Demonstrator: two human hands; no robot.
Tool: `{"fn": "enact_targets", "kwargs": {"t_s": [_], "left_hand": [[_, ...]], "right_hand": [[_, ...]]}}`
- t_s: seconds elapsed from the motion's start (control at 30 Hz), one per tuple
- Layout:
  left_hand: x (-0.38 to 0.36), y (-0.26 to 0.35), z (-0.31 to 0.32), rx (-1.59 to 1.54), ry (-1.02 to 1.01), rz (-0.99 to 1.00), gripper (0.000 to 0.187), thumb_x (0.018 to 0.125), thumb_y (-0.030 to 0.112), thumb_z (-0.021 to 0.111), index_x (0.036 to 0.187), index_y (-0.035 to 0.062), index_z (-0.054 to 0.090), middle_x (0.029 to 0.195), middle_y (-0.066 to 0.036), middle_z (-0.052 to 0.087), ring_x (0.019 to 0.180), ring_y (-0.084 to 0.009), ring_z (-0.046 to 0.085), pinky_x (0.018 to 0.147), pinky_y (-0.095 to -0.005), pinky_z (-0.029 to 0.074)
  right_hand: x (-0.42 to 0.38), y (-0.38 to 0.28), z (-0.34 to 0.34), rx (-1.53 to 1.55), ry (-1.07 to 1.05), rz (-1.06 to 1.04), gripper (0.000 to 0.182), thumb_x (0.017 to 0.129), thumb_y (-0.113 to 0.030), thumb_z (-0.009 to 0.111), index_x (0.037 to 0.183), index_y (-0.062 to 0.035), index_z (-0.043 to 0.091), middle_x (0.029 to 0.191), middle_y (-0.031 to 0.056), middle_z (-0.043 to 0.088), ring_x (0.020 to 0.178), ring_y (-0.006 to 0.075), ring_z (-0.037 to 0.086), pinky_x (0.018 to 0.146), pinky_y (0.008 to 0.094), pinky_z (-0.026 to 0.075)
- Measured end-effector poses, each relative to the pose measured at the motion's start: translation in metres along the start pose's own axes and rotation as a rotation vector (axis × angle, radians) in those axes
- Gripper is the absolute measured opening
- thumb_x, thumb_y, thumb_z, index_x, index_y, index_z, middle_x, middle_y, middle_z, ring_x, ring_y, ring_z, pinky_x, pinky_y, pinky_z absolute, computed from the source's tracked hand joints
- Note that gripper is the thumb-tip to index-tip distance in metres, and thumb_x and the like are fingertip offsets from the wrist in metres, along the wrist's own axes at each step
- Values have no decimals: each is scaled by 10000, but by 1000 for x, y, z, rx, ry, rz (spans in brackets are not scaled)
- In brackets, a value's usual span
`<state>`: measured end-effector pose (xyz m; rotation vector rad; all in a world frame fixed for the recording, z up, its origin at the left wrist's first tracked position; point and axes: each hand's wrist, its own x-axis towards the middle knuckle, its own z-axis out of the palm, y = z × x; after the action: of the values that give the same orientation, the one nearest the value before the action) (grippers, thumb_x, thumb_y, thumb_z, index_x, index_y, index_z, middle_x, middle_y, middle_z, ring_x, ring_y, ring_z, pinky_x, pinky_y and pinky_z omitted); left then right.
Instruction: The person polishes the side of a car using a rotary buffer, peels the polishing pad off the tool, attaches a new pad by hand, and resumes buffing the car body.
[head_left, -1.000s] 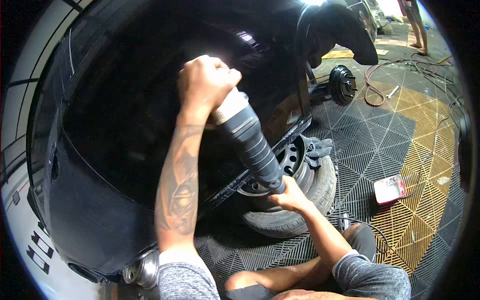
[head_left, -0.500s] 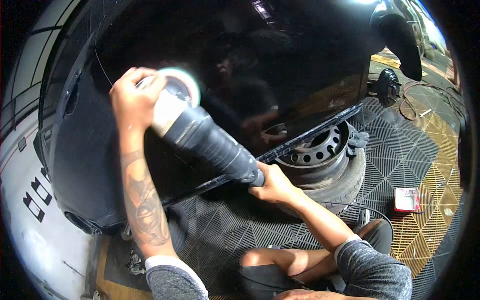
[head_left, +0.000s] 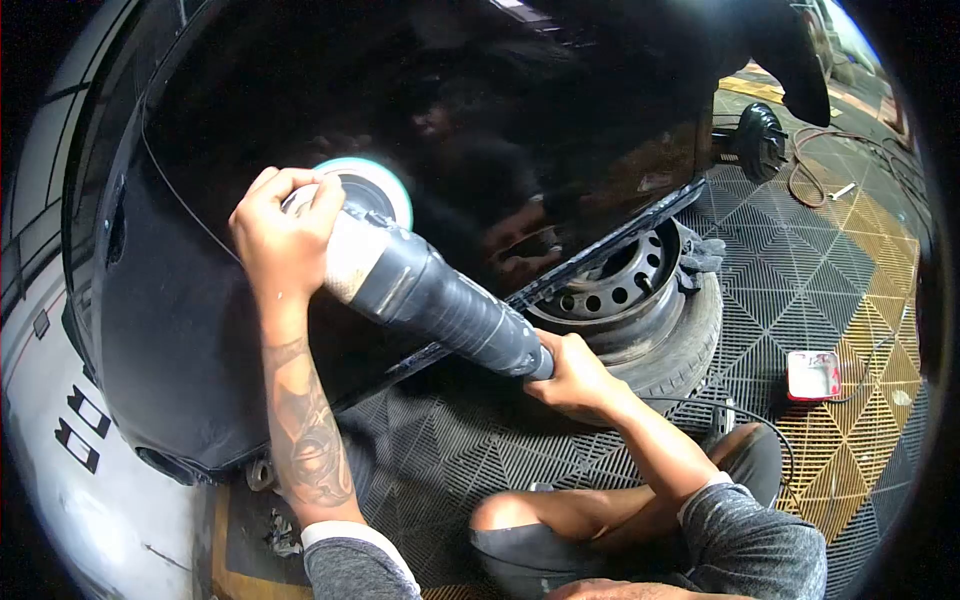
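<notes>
A black car polisher (head_left: 440,300) slants across the middle of the head view, its round pad (head_left: 382,180) with a teal edge lying against the glossy black car panel (head_left: 560,120). My left hand (head_left: 285,230) is wrapped over the polisher's head, near the pad. At the rear end, my right hand (head_left: 578,376) grips the handle. The hidden palm side of each hand faces the tool. A dark power cord (head_left: 730,406) runs from behind my right forearm towards the right.
Below the panel's lower edge a tyre with a steel rim (head_left: 640,310) lies flat, a dark glove (head_left: 702,262) on it. On the grid floor tiles (head_left: 790,260) stands a red-and-white tub (head_left: 813,376). A hub (head_left: 760,142) sticks out beyond the panel; a hose (head_left: 800,175) lies nearby.
The polisher and both hands have shifted slightly down and to the right in view. The whole scene has also shifted a little left with the camera. Both hands keep their grip.
</notes>
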<state>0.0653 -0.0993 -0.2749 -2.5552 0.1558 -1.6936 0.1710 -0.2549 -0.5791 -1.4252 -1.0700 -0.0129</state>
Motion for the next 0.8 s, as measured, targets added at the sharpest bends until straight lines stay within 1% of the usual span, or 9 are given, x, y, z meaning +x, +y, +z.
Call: {"fn": "enact_targets", "kwargs": {"t_s": [0.17, 0.2, 0.3, 0.47, 0.57, 0.63, 0.7, 0.77, 0.8], "left_hand": [[22, 41, 47, -20, -25, 103, 169, 814, 158, 760, 821, -9, 736, 779, -116, 675, 702, -214, 677, 659, -321, 501], [27, 51, 55, -20, -24, 93, 169, 805, 158, 766, 818, -8, 737, 780, -118, 677, 704, -220, 680, 659, -325, 506], [42, 77, 83, -27, -34, 78, 175, 761, 183, 765, 826, 21, 757, 790, -120, 704, 722, -232, 706, 673, -333, 530], [70, 121, 125, -36, -62, 134, 202, 772, 259, 775, 816, 61, 779, 829, -134, 734, 752, -271, 733, 703, -358, 567], [89, 145, 157, -85, -74, 215, 258, 747, 322, 765, 824, 77, 788, 859, -149, 745, 775, -295, 744, 736, -372, 588], [103, 167, 177, -91, -119, 264, 300, 719, 363, 747, 824, 86, 798, 871, -154, 752, 791, -310, 750, 760, -382, 599], [105, 187, 192, -128, -166, 185, 312, 675, 385, 734, 827, 124, 814, 821, -158, 751, 777, -339, 750, 776, -403, 606], [96, 193, 200, -149, -123, 171, 289, 671, 380, 733, 800, 133, 811, 802, -161, 745, 766, -352, 746, 763, -417, 609], [88, 190, 202, -157, -92, 176, 283, 674, 374, 736, 792, 127, 807, 809, -162, 746, 769, -354, 746, 761, -423, 609]], "right_hand": [[-13, 12, -38, 46, 110, -10, 537, 671, -142, 745, 1187, -18, 659, 985, 221, 737, 954, 325, 738, 873, 390, 552], [-15, 8, -49, 55, 56, 103, 528, 680, -125, 736, 1191, -14, 667, 1021, 212, 740, 989, 279, 737, 905, 374, 543], [-20, 15, -65, 58, 122, 124, 496, 690, -107, 724, 1174, -11, 675, 1022, 215, 737, 975, 279, 738, 907, 365, 541], [-29, 24, -98, 171, 180, 232, 495, 671, -82, 750, 1153, 2, 676, 972, 122, 752, 921, 157, 688, 891, 334, 533], [-33, 41, -112, 202, 277, 171, 499, 654, -81, 760, 1136, 12, 669, 968, 122, 747, 913, 163, 683, 883, 338, 536], [-34, 53, -122, 216, 337, 171, 482, 639, -84, 757, 1098, 28, 662, 927, 85, 718, 861, 142, 643, 845, 317, 532], [-42, 52, -134, 224, 406, 197, 452, 634, -74, 743, 1068, 26, 661, 901, 46, 696, 832, 137, 621, 824, 309, 527], [-48, 78, -140, 249, 338, 355, 416, 635, -65, 729, 1037, 14, 655, 881, 17, 674, 813, 126, 596, 803, 296, 516], [-48, 86, -137, 221, 368, 259, 390, 642, -55, 722, 1020, 5, 649, 866, 0, 655, 803, 108, 575, 776, 281, 503]]}}
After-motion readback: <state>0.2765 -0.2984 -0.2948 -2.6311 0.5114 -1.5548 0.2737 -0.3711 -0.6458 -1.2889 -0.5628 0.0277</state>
